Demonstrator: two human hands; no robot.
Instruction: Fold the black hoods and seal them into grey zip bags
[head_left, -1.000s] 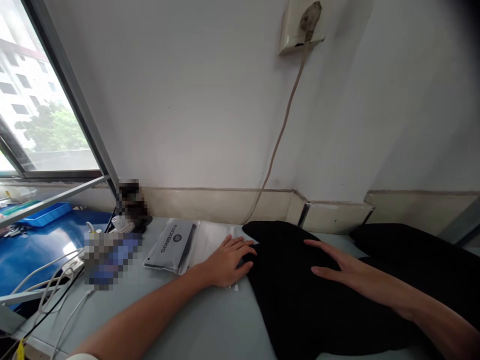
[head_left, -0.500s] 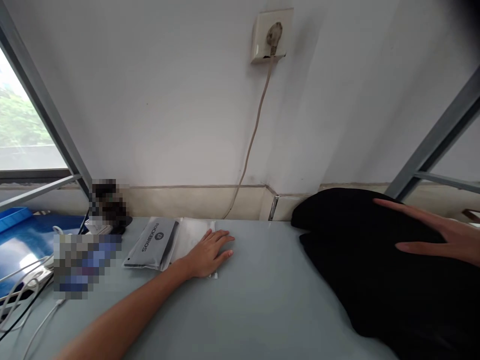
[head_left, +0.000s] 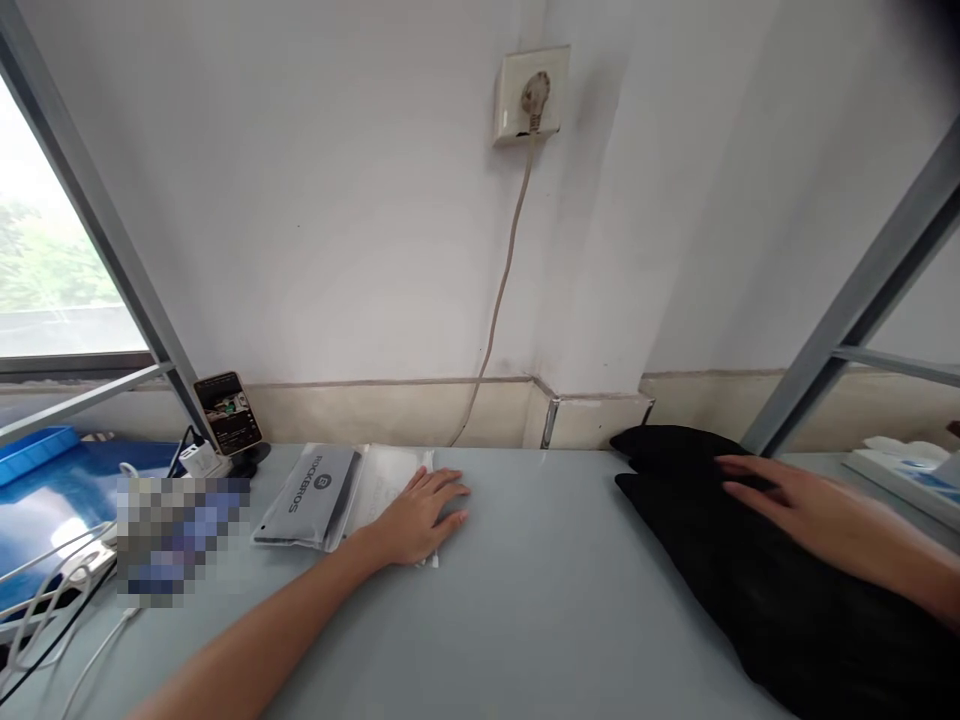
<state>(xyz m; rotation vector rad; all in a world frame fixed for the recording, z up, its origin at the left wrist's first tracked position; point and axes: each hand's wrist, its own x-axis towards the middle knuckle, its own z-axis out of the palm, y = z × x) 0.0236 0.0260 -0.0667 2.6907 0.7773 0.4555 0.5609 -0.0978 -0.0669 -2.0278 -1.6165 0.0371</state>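
The right hand (head_left: 806,510) lies flat with fingers (head_left: 739,467) spread and released on one black garment (head_left: 757,580), which is heaped on the right part of the grey bench (head_left: 540,600) and runs off the lower right edge of the view. The left hand (head_left: 420,515) rests palm down, fingers loose and gripping nothing, on a clear plastic bag (head_left: 390,480) lying flat on the bench well apart from the garment, with bare bench between the two hands. Just left of that bag, touching it, lies one grey packet (head_left: 307,495) with printed lettering. Farther left one phone (head_left: 227,412) stands propped against a metal frame post (head_left: 127,290), with a white charger (head_left: 201,458) beside it and several white cables (head_left: 52,600) trailing to the left edge. On the wall behind, one socket (head_left: 526,95) carries a plug, its cord (head_left: 499,300) hanging down to the skirting. A second grey frame post (head_left: 862,300) slants up at the right behind the garment.
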